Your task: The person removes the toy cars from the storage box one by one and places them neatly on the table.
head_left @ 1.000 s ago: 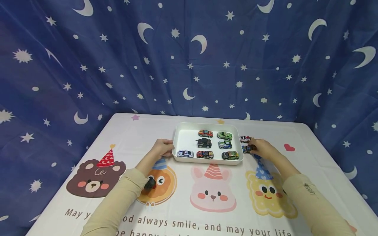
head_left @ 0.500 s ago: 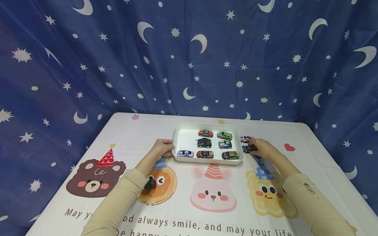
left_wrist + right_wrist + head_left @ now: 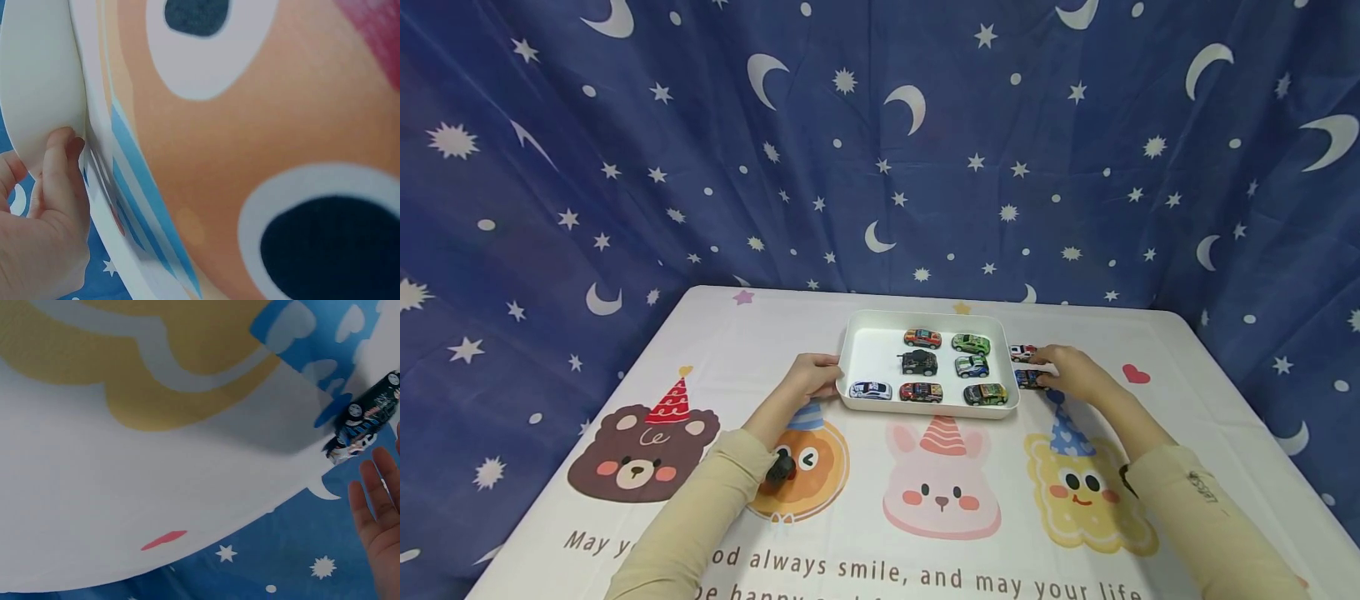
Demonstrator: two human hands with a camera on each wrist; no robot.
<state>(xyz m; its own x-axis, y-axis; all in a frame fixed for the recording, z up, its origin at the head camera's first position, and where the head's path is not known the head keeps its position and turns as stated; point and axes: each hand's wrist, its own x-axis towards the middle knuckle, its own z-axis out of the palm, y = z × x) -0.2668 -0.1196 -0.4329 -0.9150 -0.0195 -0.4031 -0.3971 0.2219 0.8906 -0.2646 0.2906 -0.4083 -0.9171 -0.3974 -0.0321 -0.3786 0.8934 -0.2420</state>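
My left hand (image 3: 812, 377) pinches the left wall of a white tray (image 3: 865, 317). In the left wrist view the fingers of that hand (image 3: 44, 231) lie against the tray's pale side (image 3: 37, 75). Several toy cars stand inside, among them a black toy tank (image 3: 919, 363) and a green car (image 3: 971, 344). Just right of the tray, a dark blue toy car (image 3: 1028, 379) and a white-and-red toy car (image 3: 1022, 353) sit on the table. Over them is my right hand (image 3: 1071, 372); the right wrist view has its fingers (image 3: 381, 481) straight, beside the dark blue car (image 3: 369, 412).
A printed tablecloth (image 3: 850, 567) with cartoon faces covers the table. Behind the table hangs a blue curtain (image 3: 880, 192) with moons and stars. A black wrist camera (image 3: 781, 467) sits by the left sleeve.
My right hand has loosened from the dark blue car and drawn back slightly to the right, its fingers spreading. The left hand and the tray have stayed in place.
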